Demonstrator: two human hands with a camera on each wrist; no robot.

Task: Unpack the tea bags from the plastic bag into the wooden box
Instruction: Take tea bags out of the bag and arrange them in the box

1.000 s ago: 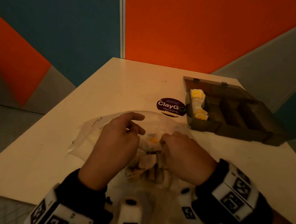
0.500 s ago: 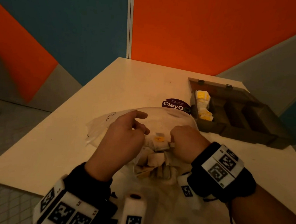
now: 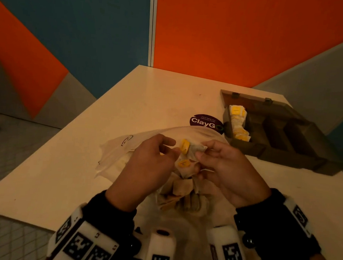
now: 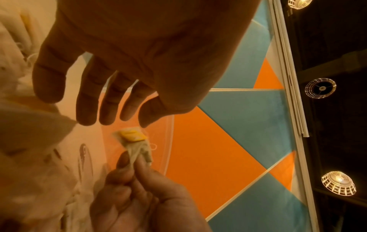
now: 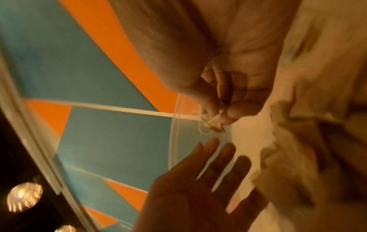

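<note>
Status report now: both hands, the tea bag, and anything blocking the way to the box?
Right hand pinches tea bag above plastic bag. Left hand open, holds nothing. Wooden box open, path unobstructed.

Cream table (image 3: 67,173), corner pointing at the wall. Round dark purple sticker (image 3: 204,121) reading "ClayG…" on its top, near edge hidden. Wall panels (image 3: 242,33) in orange, teal and grey triangles, white seam strip (image 3: 152,26) between them. Wrist views: dark ceiling, caged round lamps (image 4: 338,185). Tiled floor (image 3: 11,140) at left.
</note>
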